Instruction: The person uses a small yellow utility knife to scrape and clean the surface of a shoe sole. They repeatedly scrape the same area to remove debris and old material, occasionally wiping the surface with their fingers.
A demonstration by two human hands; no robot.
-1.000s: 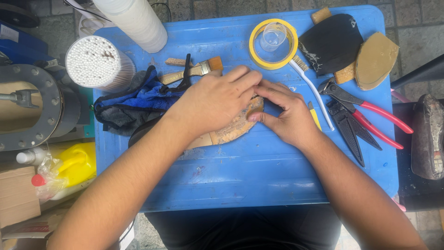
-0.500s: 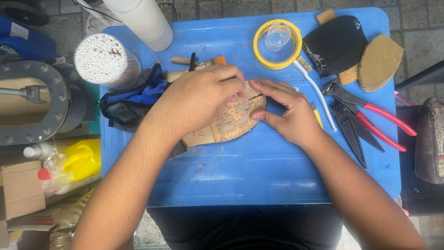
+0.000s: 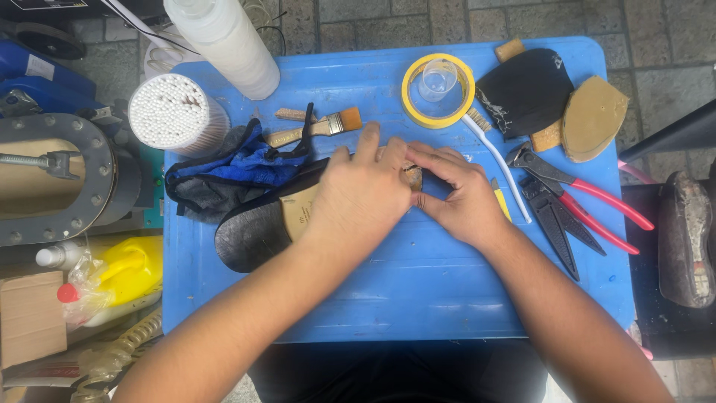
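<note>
Head view: shoe [image 3: 257, 227] under both hands [image 3: 414, 190].

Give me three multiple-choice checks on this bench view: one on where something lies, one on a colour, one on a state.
1. Where does the yellow tape ring lie?
A. On the blue table, above the hands
B. On the floor
C. Inside the white tube holder

2. What colour are the handles of the pliers?
A. Green
B. Red
C. White

3. How does the shoe lie?
A. Upright on its sole
B. Hanging off the table edge
C. Sole up, under both hands

Answers:
1 A: the ring sits flat on the table top beyond the fingers.
2 B: both handles show red beside the right hand.
3 C: the tan sole and black heel face up, with the left hand pressed on it.
</note>
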